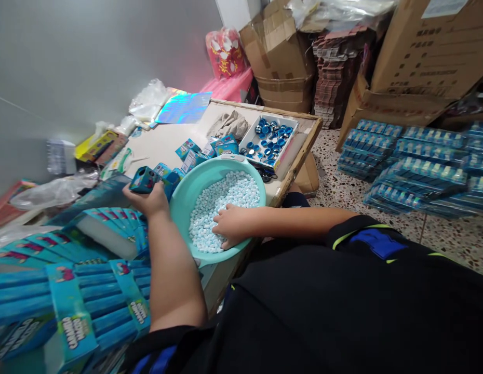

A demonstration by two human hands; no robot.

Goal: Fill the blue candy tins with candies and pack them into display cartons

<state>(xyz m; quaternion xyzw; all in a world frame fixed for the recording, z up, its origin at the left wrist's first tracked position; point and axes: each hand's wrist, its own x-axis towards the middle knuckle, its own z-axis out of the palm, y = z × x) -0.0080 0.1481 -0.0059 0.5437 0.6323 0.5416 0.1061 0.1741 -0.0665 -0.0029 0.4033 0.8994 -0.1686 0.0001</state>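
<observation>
My left hand [151, 200] is closed around a small dark blue box [143, 179] with round openings in its upper face, left of the basin. More blue boxes [169, 179] sit just beyond it, partly hidden. A turquoise plastic basin [182, 208] stands at the table's near edge, holding a heap of small pale blue and white candy-like pieces [210, 208]. Inside it, my right hand [234, 224] lies low on the pieces, palm down, fingers somewhat apart. Its fingertips touch the heap; whether anything is under the palm is hidden.
A white tray [247, 139] of blue ring-like caps and a crumpled cloth [229, 124] lie on the table [163, 143]. Blue printed cartons [70, 306] crowd the near left. Wrapped blue packs [420, 166] cover floor at right, before cardboard boxes [424, 57].
</observation>
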